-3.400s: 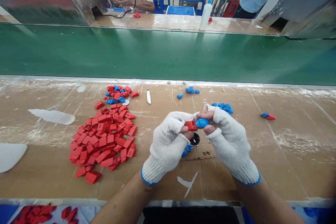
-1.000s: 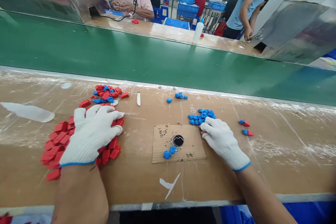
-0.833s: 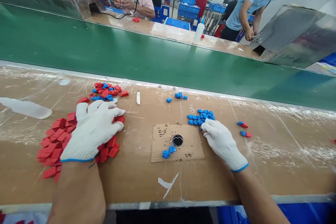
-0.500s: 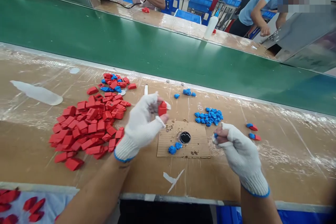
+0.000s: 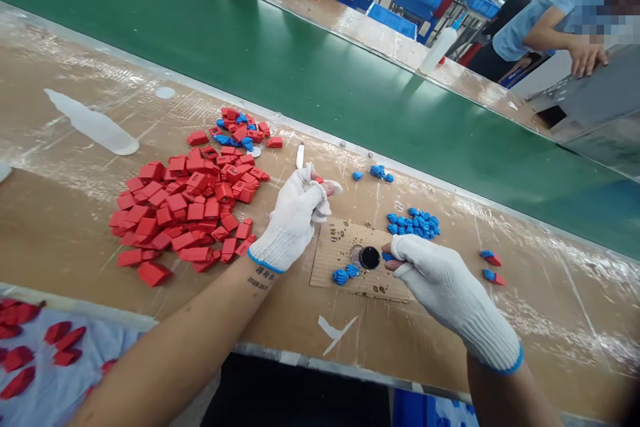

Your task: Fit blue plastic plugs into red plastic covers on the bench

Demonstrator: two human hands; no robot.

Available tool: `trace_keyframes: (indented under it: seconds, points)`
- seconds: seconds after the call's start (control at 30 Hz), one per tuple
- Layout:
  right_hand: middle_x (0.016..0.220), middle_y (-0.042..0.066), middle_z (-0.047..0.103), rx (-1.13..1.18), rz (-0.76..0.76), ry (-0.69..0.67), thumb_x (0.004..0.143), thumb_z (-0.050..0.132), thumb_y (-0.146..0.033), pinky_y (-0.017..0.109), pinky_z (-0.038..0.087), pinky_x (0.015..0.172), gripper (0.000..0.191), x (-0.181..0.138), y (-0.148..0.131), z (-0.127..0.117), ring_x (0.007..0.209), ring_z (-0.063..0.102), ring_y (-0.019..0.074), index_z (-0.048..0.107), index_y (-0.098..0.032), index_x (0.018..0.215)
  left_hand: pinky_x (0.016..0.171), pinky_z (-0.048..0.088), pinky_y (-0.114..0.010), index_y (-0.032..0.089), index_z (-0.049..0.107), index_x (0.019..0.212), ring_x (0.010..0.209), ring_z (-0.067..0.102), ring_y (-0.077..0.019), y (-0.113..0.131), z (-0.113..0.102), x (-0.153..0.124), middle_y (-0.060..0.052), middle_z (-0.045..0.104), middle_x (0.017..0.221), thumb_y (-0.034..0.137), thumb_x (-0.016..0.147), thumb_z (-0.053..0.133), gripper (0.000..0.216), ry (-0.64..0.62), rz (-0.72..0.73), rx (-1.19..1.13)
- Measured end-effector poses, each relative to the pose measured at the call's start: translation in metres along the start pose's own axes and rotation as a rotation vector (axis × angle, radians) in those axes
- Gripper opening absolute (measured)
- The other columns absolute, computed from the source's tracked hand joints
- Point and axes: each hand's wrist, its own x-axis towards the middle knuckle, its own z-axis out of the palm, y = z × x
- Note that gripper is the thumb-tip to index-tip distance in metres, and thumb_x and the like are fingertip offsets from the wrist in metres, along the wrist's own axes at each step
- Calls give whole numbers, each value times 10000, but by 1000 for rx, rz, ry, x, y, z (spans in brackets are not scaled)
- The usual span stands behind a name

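Observation:
My left hand (image 5: 295,217), in a white knit glove with bare fingertips, is closed on a red plastic piece (image 5: 319,179), mostly hidden by the fingers. My right hand (image 5: 445,280), gloved alike, pinches a small blue plastic piece (image 5: 387,256) just right of a small round cup of dark liquid (image 5: 370,257). The cup stands on a stained cardboard sheet (image 5: 324,267), beside a couple of loose blue pieces (image 5: 341,276). Behind my right hand lies a cluster of ribbed blue pieces (image 5: 414,223). Left of my left hand spreads a big heap of red pieces (image 5: 187,210).
Two red-and-blue joined pieces (image 5: 493,277) lie at right. A green conveyor belt (image 5: 280,60) crosses behind the table. Beyond it stand a white bottle (image 5: 439,50) and blue crates (image 5: 393,20); people work there. More red pieces (image 5: 20,360) lie on cloth at lower left.
My right hand has moved left with the blue piece, to the cup's edge. My left hand has turned and closed further over the red piece. The view has tilted and shifted.

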Motion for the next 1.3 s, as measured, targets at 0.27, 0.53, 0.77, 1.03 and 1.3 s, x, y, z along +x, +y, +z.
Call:
trace_keyframes:
  seconds: [0.27, 0.53, 0.77, 1.03, 1.3]
  points:
    - [765, -37, 439, 9, -56, 5, 987, 520, -56, 258, 365, 648, 327, 4, 0, -3, 692, 449, 134, 316, -252, 823, 454, 305, -179, 218, 516, 941, 476, 475, -34, 7, -4, 6, 29, 699, 766, 117, 793, 767, 309, 52, 0, -82]
    - [817, -23, 552, -17, -77, -55, 942, 510, -47, 263, 401, 681, 243, 12, 0, -4, 721, 519, 141, 410, -247, 847, 464, 325, -174, 207, 541, 921, 485, 478, -35, 8, -5, 6, 18, 702, 768, 93, 826, 728, 239, 45, -12, -107]
    - [789, -31, 534, -101, -89, -147, 959, 533, -95, 263, 369, 653, 212, 18, -4, -11, 695, 494, 143, 432, -244, 849, 467, 322, -178, 207, 550, 940, 492, 484, -48, 7, -7, 8, 14, 690, 759, 90, 840, 709, 222, 40, -10, -99]
    - [824, -4, 532, -132, -151, -183, 971, 533, -97, 290, 339, 664, 238, 25, -3, -10, 753, 507, 164, 430, -238, 809, 467, 328, -180, 202, 545, 925, 490, 483, -50, 11, -5, 6, 17, 675, 754, 57, 859, 674, 205, 46, -25, -79]
    - [802, -18, 488, -75, -88, -162, 1034, 508, -138, 306, 356, 695, 293, 28, 6, -13, 754, 486, 163, 364, -242, 801, 463, 333, -177, 210, 555, 935, 485, 496, -59, 10, -6, 8, 24, 670, 727, 71, 834, 711, 231, 32, -35, -74]
